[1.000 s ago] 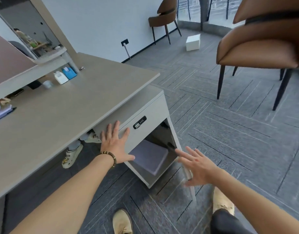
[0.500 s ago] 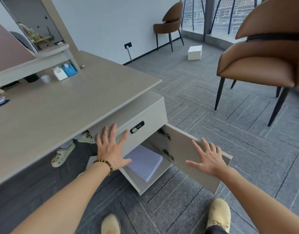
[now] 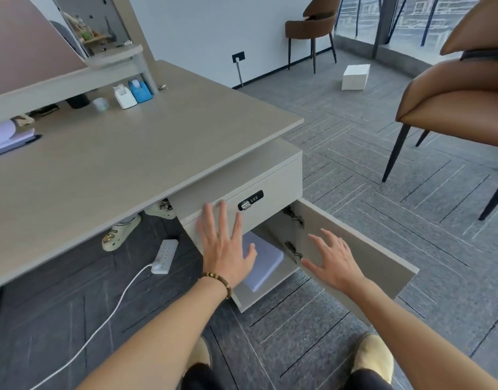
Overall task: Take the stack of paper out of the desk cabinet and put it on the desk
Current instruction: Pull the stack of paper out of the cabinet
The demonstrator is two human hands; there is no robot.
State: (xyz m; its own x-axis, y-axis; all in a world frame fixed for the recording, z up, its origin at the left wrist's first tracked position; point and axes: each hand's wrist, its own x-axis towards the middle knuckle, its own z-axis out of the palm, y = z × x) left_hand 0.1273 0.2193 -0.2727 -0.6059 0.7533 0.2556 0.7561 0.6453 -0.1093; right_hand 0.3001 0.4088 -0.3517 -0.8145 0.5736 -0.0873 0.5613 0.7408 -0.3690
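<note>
A white stack of paper (image 3: 266, 258) lies flat on the floor of the open desk cabinet (image 3: 263, 292), under the beige desk (image 3: 124, 153). The cabinet door (image 3: 363, 249) hangs swung out to the right. My left hand (image 3: 224, 246), fingers spread, hovers in front of the drawer face with the combination lock (image 3: 250, 199) and covers the stack's left part. My right hand (image 3: 330, 261) is open with fingers apart, in front of the door's inner side near the lower hinge. Neither hand holds anything.
A white power strip (image 3: 165, 256) with its cable lies on the floor left of the cabinet. Another person's feet in cream clogs (image 3: 120, 232) are under the desk. A brown chair (image 3: 456, 108) stands at right. Tape dispensers (image 3: 132, 92) and papers (image 3: 6, 136) sit on the desk.
The cabinet door swung fully open to the right. My right hand left the door's edge and moved in toward the hinges. My left hand slid slightly right over the cabinet opening.
</note>
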